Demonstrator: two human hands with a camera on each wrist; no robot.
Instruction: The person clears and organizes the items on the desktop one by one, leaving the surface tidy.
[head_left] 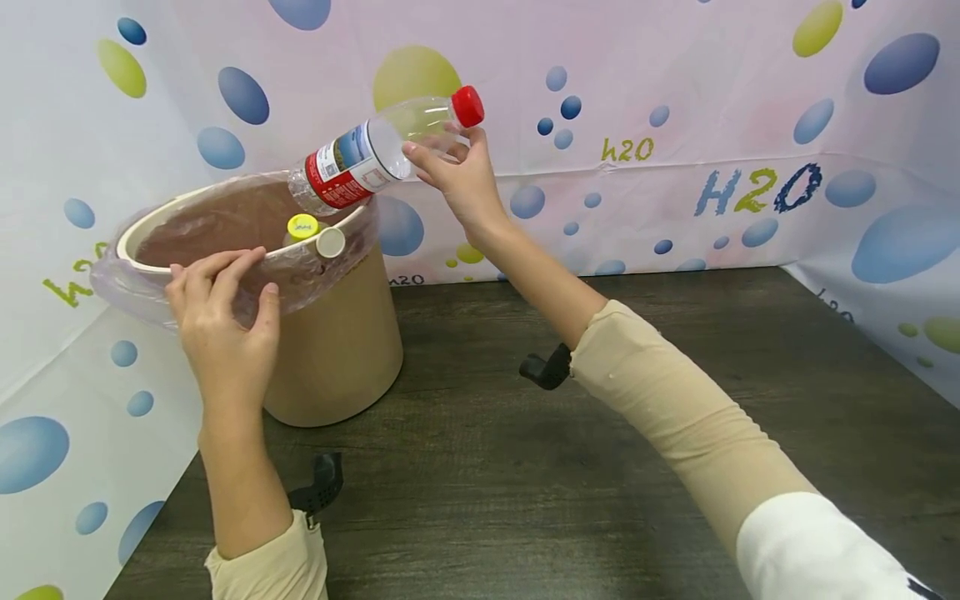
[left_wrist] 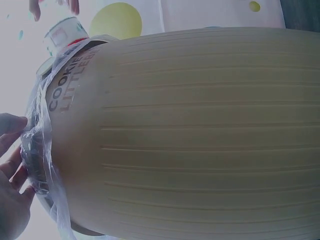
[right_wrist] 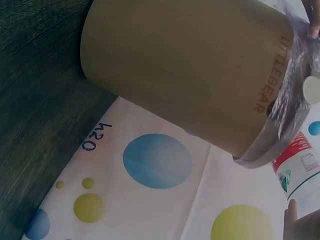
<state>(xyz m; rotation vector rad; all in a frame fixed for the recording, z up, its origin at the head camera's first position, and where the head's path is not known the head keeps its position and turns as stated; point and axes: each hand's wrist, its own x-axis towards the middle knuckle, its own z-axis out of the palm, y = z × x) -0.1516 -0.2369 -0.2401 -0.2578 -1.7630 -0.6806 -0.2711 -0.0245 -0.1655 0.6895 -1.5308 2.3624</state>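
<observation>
A clear plastic bottle [head_left: 390, 142] with a red cap and a red, white and blue label is held by my right hand [head_left: 461, 179], which grips it near its neck. It tilts with its base down over the right side of the trash bin's opening. My left hand [head_left: 228, 312] holds the near rim of the tan trash bin [head_left: 341, 350], over a thin clear plastic bag [head_left: 330, 279] folded outward. In the left wrist view, fingers [left_wrist: 17, 165] touch this bag at the rim. Inside the bin a yellow cap [head_left: 303, 227] shows; what lies below it is hidden.
The bin stands at the back left of a dark wood-grain table [head_left: 480, 467]. A white sheet with coloured dots [head_left: 675, 100] hangs behind and at the sides. A round cream knob [head_left: 330, 242] sits on the bin's rim. Black wrist mounts [head_left: 546, 367] stick out from the sleeves.
</observation>
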